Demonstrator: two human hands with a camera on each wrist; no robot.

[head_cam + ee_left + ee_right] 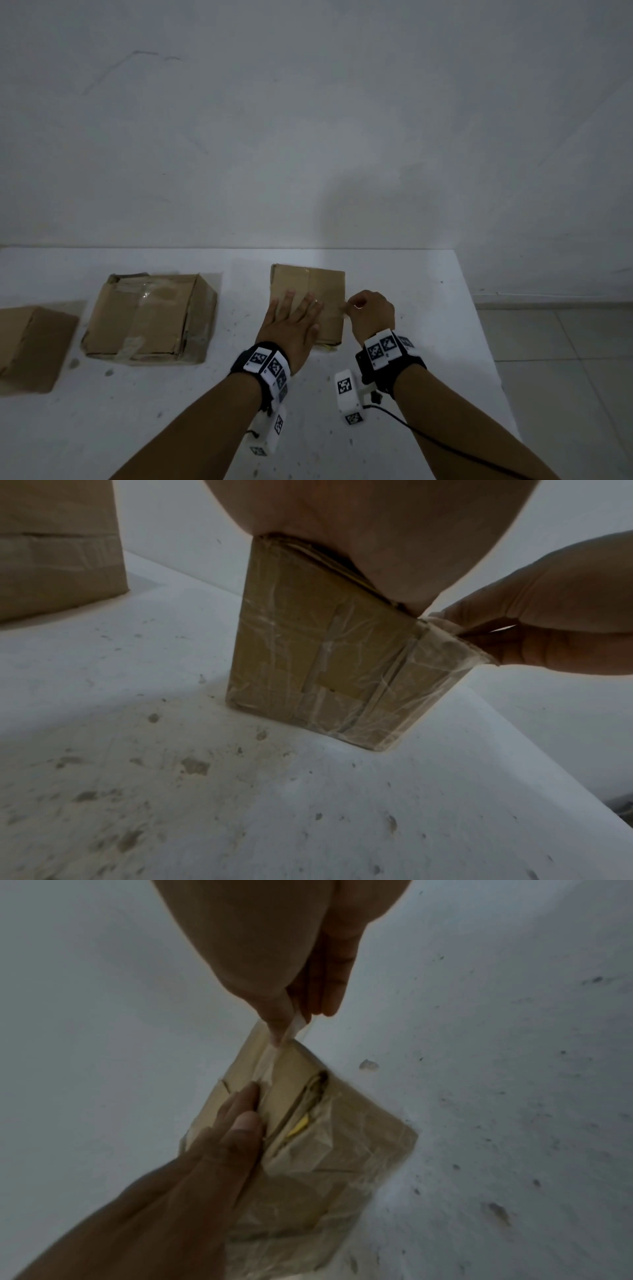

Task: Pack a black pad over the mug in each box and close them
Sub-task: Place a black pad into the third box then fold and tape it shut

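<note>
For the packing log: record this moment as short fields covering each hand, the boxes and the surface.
left hand: flat, pressing the top of the right box
right hand: grip pinches a clear tape strip at that box's right edge
other boxes: middle box and far-left box, both closed and untouched
surface: white table, speckled with marks
mug, pad: not visible

Left hand (291, 325) flat; right hand (371, 313) pinching.

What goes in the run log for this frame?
left hand: flat on small brown cardboard box | right hand: pinches clear tape strip | lid: closed
</note>
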